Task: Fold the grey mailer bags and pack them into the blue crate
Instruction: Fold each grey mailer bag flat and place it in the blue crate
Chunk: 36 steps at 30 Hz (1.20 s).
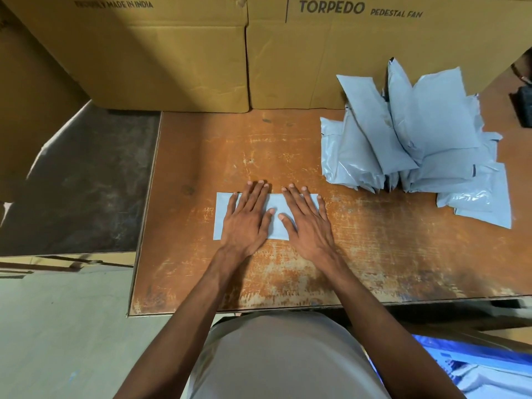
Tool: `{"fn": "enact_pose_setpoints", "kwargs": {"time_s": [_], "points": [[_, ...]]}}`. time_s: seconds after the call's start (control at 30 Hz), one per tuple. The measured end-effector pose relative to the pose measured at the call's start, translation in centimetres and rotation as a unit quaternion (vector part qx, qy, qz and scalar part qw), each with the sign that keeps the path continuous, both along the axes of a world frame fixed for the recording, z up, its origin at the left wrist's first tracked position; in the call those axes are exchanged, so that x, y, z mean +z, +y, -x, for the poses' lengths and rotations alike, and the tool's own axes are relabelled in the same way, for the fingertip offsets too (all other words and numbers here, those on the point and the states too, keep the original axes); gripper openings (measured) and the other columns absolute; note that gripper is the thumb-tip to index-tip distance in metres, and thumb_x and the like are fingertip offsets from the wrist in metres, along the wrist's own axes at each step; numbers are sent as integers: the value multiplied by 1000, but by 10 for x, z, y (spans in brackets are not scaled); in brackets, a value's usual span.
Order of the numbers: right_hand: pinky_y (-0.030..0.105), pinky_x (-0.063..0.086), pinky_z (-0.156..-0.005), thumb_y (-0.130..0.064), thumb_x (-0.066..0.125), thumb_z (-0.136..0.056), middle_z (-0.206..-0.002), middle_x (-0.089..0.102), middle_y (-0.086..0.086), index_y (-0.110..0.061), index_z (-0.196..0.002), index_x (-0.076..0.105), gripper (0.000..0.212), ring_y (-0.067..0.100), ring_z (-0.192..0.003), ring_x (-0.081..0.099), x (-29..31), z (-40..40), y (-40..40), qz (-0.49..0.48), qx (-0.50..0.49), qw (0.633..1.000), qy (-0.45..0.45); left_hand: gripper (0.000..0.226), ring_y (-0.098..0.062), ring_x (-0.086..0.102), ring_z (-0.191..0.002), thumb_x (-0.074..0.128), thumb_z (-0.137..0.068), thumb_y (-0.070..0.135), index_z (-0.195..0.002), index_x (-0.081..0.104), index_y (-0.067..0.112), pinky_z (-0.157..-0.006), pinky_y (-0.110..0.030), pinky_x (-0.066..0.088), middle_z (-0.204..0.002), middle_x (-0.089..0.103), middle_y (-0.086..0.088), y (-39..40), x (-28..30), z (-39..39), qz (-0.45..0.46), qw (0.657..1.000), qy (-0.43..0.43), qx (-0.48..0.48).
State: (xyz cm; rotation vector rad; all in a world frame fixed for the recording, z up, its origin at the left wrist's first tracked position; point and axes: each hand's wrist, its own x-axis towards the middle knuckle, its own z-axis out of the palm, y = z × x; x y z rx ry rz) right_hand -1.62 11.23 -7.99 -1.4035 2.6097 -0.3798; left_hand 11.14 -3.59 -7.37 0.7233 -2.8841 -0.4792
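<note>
A grey mailer bag [277, 202], folded into a long flat strip, lies near the middle of the worn brown table [374, 254]. My left hand [247, 218] presses flat on its left half with straight, spread fingers. My right hand [306, 218] presses flat on its right half the same way. A loose pile of several grey mailer bags [417, 139] sits at the table's back right. The blue crate [472, 367] shows only in part at the bottom right, below the table's edge, with pale bags inside.
Large cardboard boxes [316, 59] stand along the back of the table. A dark lower surface [86, 180] lies to the left. A black object [525, 102] sits at the far right edge. Pale floor [57, 341] shows at the lower left.
</note>
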Motion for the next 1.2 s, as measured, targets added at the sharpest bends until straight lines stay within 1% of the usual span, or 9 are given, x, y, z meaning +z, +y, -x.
{"fn": "enact_pose_setpoints", "kwargs": {"time_s": [0.07,0.2,0.4,0.6,0.87,0.93,1.07,1.1,1.2], "points": [[49,4,-129,-52,20,-112,-173,5,-12,-30,-166,10,60,15,-160,-3,0,-1,0,0,-2,1000,6,61,-12,-2,-159,26,-111,48,-165,18,21,-129,-46,8,-172,12,7,1,-5,0,20,1000,-5,2],[51,6,-129,-50,22,-112,-173,5,-13,-32,-166,8,59,16,-160,-4,1,-2,0,-2,-2,1000,16,61,-13,0,-159,30,-112,46,-165,18,19,-129,-46,9,-172,14,6,0,-6,0,28,1000,-4,2],[51,3,-129,-48,24,-112,-173,4,-14,-32,-166,9,58,16,-160,-6,5,-1,-1,2,-2,1000,1,61,-14,3,-159,28,-111,46,-165,18,18,-129,-46,9,-172,15,5,1,-5,2,25,1000,-11,8],[52,4,-129,-47,25,-112,-173,1,-15,-33,-166,8,58,15,-160,-7,6,0,-3,-10,-4,1000,-5,62,-12,-1,-159,25,-111,46,-166,11,18,-129,-46,7,-173,10,5,0,-5,4,19,999,-29,7],[51,3,-129,-49,23,-113,-173,-1,-15,-34,-166,5,58,15,-160,-9,8,0,-3,-9,2,1000,1,62,-12,-1,-159,23,-112,46,-166,12,18,-129,-46,6,-173,10,4,0,-2,4,15,999,-36,1],[50,2,-129,-48,24,-113,-173,2,-15,-33,-166,10,57,14,-160,-8,8,-1,-3,4,5,1000,3,62,-12,-1,-159,22,-112,47,-166,12,18,-129,-46,5,-173,11,4,-1,-2,3,15,999,-37,-1],[51,7,-129,-36,38,-113,-171,22,-10,-27,-160,37,48,15,-160,2,10,1,1,101,-13,994,-46,61,-10,-3,-159,23,-112,49,-165,16,20,-129,-46,4,-172,11,6,-4,1,-1,-12,999,-26,-24],[51,9,-129,-33,40,-112,-169,28,-7,-24,-158,41,47,15,-160,5,10,2,4,119,-17,992,-44,61,-10,-2,-159,22,-112,49,-165,18,20,-129,-45,6,-172,14,6,-6,4,-3,-20,999,-19,-27],[51,18,-128,-31,41,-111,-167,34,-2,-19,-158,41,49,15,-160,11,12,5,16,126,2,991,-36,60,-10,1,-159,26,-109,47,-163,25,21,-129,-43,8,-170,21,6,-7,13,-16,-7,1000,4,-18]]}}
